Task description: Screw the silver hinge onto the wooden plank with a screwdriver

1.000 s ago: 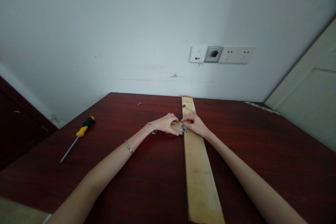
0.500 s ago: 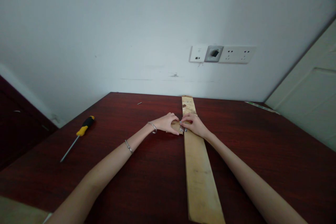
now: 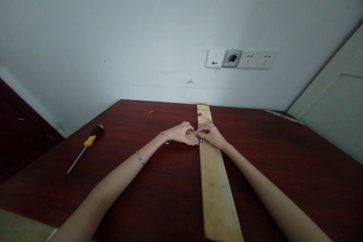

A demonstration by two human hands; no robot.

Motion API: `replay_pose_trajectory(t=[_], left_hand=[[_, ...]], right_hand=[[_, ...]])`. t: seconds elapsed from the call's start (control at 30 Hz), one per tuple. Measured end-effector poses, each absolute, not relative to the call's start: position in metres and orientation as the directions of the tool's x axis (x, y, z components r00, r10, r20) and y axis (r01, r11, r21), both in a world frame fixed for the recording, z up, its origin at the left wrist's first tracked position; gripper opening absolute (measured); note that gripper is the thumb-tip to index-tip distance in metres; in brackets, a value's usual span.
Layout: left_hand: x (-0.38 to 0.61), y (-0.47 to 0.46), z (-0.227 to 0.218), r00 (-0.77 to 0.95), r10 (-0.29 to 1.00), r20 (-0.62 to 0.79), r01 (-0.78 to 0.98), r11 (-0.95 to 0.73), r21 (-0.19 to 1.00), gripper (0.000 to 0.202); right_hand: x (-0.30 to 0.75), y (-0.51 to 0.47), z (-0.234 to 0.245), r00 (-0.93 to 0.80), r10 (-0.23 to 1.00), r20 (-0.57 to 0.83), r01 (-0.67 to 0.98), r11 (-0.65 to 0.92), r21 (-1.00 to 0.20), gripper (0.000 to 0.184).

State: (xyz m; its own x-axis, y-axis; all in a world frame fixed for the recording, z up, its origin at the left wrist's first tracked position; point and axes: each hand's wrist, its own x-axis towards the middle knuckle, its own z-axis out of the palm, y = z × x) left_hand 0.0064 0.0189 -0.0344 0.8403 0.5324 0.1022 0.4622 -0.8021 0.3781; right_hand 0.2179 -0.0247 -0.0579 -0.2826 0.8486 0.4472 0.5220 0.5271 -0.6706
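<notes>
A long pale wooden board [image 3: 217,185] lies lengthwise on the dark red table. Against its left edge sits a short wooden piece [image 3: 190,136], gripped between the thumb and fingers of my left hand [image 3: 181,133]. A small metal hinge-like plate [image 3: 199,140] spans the joint between the two pieces of wood. My right hand [image 3: 209,134] rests over the board, thumb and fingertips pinched at the far side of the plate. What sits in that pinch is too small to make out.
To the left lies a screwdriver [image 3: 90,140] with a yellow and black handle. A small screw or pin [image 3: 151,111] is near the table's back. Wall sockets [image 3: 256,59] are above the table [image 3: 159,196], and a thin strip [image 3: 283,116] lies at the back right.
Both hands keep their places at the joint, with hardly any finger movement. The whole view has shifted very slightly.
</notes>
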Motion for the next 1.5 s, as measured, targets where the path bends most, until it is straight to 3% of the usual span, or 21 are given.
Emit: replay_pose_trajectory(t=[0.4,0.57,0.9,1.4,1.5], left_hand=[[0.005,0.022,-0.038,0.838,0.534,0.111,0.457,-0.798,0.393,0.065],[0.005,0.021,-0.037,0.838,0.537,0.094,0.466,-0.795,0.389,0.065],[0.005,0.021,-0.04,0.838,0.54,0.077,0.479,-0.795,0.372,0.064],[0.005,0.023,-0.043,0.834,0.547,0.072,0.486,-0.79,0.375,0.074],[0.001,0.024,-0.038,0.831,0.548,0.093,0.472,-0.785,0.402,0.067]], right_hand=[[0.217,-0.028,-0.053,-0.269,0.873,0.408,0.51,0.488,-0.708,0.012],[0.223,-0.026,-0.05,-0.215,0.905,0.366,0.471,0.425,-0.773,0.027],[0.231,-0.024,-0.045,-0.08,0.953,0.293,0.393,0.3,-0.869,0.033],[0.229,-0.025,-0.044,-0.065,0.959,0.276,0.369,0.28,-0.886,0.028],[0.228,-0.025,-0.044,-0.056,0.961,0.27,0.364,0.271,-0.891,0.029]])
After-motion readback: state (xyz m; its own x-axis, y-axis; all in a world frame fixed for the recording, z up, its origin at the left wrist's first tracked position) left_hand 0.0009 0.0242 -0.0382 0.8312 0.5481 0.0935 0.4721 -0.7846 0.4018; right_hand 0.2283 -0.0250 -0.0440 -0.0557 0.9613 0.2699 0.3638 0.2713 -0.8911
